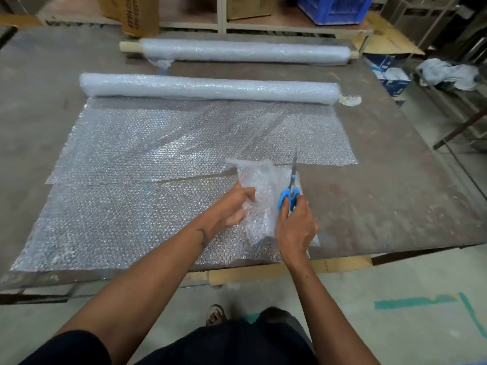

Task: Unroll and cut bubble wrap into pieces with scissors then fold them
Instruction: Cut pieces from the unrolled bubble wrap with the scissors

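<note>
unrolled: sheet [163, 133] pulled off roll [208, 88] on table [395, 193] | cut: mostly done, near piece [118, 222] almost freed | scissors [290, 191] gripped by right hand [295, 227], flap [261, 177] pinched by left hand [232, 206] | folding: looks barely started

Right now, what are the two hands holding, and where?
The right hand grips the scissors by their blue handles. The left hand holds the lifted edge of the bubble wrap.
</note>
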The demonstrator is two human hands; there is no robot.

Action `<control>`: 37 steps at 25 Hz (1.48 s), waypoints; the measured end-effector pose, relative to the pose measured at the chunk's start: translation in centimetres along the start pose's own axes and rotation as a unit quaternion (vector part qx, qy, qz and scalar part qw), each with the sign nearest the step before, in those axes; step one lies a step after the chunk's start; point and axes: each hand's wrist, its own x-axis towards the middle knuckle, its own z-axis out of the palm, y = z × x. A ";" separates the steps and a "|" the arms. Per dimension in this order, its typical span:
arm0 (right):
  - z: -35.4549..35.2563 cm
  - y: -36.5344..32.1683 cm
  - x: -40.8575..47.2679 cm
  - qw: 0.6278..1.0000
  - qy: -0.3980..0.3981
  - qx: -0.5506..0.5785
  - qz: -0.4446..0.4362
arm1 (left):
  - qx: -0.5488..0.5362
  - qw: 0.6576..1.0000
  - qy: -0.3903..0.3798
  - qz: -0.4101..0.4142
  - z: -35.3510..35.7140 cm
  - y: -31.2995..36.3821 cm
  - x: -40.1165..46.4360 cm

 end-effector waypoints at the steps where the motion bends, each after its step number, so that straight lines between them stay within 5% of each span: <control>1: -0.5 0.0 0.6 0.999 0.007 0.021 0.024 | -0.008 1.000 -0.014 -0.002 0.5 0.2 0.9; 7: -5.1 0.8 4.5 0.988 0.091 0.101 0.071 | -0.096 0.989 -0.108 -0.014 6.9 3.6 -0.6; 12: -6.9 -0.6 4.3 0.984 0.112 0.131 0.053 | -0.090 0.995 -0.039 -0.017 6.4 1.8 0.3; 19: -3.8 -0.1 2.5 0.994 0.006 0.107 0.011 | 0.036 0.994 0.092 -0.044 -0.7 -1.0 -0.3; 27: -1.6 -0.4 -2.1 0.988 -0.138 0.036 -0.065 | 0.200 0.973 0.076 -0.084 -1.7 -0.7 -0.5; 33: -1.3 0.3 -2.4 0.988 -0.134 0.005 -0.080 | 0.113 0.990 0.064 -0.060 -0.8 -0.1 -0.5; 37: -1.8 2.4 0.2 0.995 -0.091 0.037 0.007 | -0.008 0.999 0.021 -0.043 3.1 0.7 -1.0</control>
